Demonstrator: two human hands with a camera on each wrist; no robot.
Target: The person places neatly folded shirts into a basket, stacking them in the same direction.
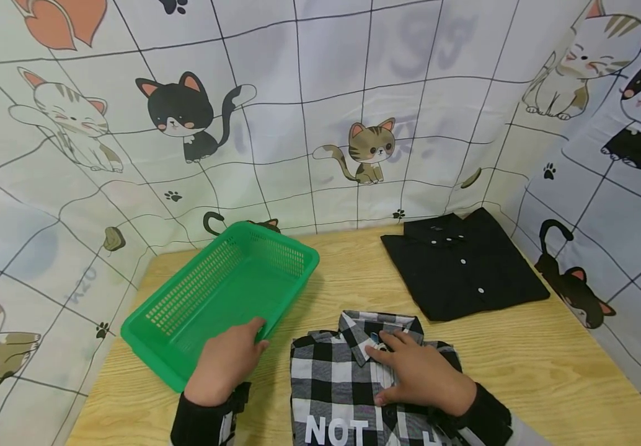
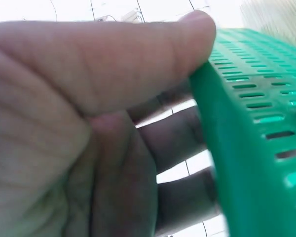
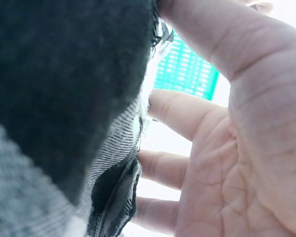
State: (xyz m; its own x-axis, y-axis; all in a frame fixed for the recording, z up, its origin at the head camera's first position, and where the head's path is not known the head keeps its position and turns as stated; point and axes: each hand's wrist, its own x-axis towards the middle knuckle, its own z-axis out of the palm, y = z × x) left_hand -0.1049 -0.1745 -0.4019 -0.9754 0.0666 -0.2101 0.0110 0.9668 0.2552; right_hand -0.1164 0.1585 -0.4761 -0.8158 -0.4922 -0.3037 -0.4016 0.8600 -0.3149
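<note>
A green plastic basket [image 1: 225, 310] with slotted sides stands at the left of the table. My left hand [image 1: 228, 359] grips its near right rim; in the left wrist view the thumb lies over the rim [image 2: 222, 133] and the fingers curl around the other side. A black-and-white checked shirt [image 1: 328, 371] lies folded with its collar pointing away from me, white letters on its front. My right hand [image 1: 421, 371] rests on it just below the collar, fingers spread. In the right wrist view its fingertips touch the checked cloth [image 3: 116, 143].
A folded black shirt [image 1: 465, 266] with white buttons lies at the back right of the wooden table [image 1: 527, 359]. White curtains [image 1: 276, 124] with cat drawings and grid lines hang behind the table and along both sides.
</note>
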